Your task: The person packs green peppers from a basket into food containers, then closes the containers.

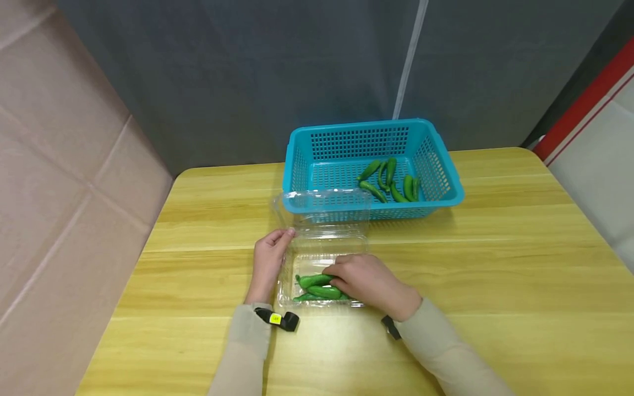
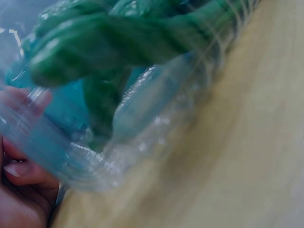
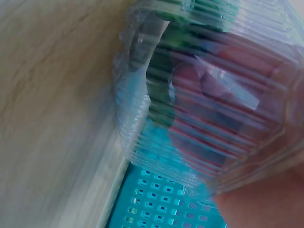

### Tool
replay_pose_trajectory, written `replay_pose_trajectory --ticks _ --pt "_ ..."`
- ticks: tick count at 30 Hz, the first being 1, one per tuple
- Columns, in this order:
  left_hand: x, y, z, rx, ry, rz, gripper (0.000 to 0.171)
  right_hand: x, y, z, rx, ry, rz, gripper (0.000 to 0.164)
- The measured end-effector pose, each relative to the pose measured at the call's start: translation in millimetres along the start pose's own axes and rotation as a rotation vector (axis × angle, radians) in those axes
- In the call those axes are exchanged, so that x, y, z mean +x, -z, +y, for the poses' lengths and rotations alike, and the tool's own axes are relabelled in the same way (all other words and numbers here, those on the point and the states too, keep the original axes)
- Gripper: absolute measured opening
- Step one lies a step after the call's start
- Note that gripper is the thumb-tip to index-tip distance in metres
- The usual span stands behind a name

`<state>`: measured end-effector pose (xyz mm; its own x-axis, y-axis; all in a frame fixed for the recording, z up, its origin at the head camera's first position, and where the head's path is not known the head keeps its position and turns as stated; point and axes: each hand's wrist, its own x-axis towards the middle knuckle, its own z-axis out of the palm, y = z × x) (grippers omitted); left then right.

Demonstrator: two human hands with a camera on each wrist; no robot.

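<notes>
Your left hand (image 1: 268, 259) pinches the clear, rectangular plastic box (image 1: 312, 263) at its edge, likely steadying it, while your right hand (image 1: 370, 280) grips a slender green pepper (image 1: 315, 280) inside.

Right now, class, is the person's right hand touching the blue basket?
Apart: the head view shows a strip of bare tabletop between the right hand and the blue basket.

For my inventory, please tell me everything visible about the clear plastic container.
The clear plastic container is rectangular, with ribbed walls and an attached lid standing open toward the blue basket. It sits on the table. Several green peppers lie inside; the left hand pinches its left edge near the lid, and the right hand reaches in.
</notes>
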<state>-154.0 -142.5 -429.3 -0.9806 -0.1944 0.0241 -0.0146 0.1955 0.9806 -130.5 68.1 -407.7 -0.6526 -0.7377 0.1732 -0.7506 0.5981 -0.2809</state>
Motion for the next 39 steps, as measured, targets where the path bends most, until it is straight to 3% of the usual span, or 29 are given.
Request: replay_pose_trajectory --ticks 16,22,29,39 --pt "-0.3 0.7 2.6 0.020 -0.002 0.004 0.031 1 1 -2 -0.061 0.016 -0.020 0.013" --pt "-0.8 0.5 1.5 0.021 -0.001 0.005 0.031 1 -1 -1 -0.034 0.020 -0.011 0.015" --pt "3.1 -0.8 -10.1 0.006 0.012 0.010 0.034 -1 -4 0 -0.004 0.021 -0.018 0.018" --pt "-0.6 -0.3 0.8 0.017 0.002 0.001 0.032 0 -2 -1 0.009 0.019 -0.018 0.024"
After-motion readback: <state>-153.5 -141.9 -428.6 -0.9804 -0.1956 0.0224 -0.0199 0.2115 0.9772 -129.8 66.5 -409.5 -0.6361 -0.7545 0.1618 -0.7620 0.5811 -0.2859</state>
